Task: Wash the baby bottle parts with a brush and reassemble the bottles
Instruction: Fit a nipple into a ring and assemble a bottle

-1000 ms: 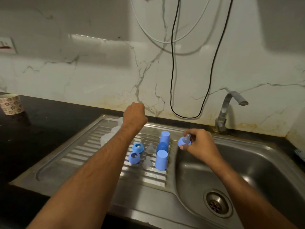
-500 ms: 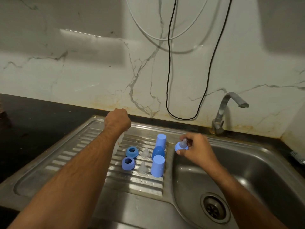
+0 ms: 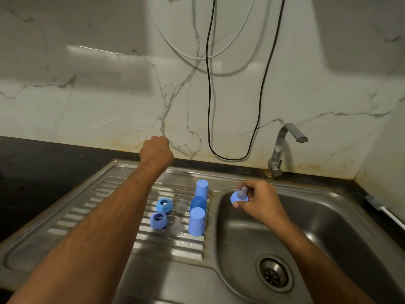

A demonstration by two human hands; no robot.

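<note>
Nipple ring [image 3: 238, 196] pinched in right hand [image 3: 258, 201] grip, left hand [image 3: 156, 152] clenched, contents unseen.

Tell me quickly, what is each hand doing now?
Left hand: fingers curled, contents cannot be told.
Right hand: holding a blue ring with teat.

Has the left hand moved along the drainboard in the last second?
Yes. The left hand has shifted left, away from the upright blue caps and the tap, toward the back left of the drainboard.
</note>
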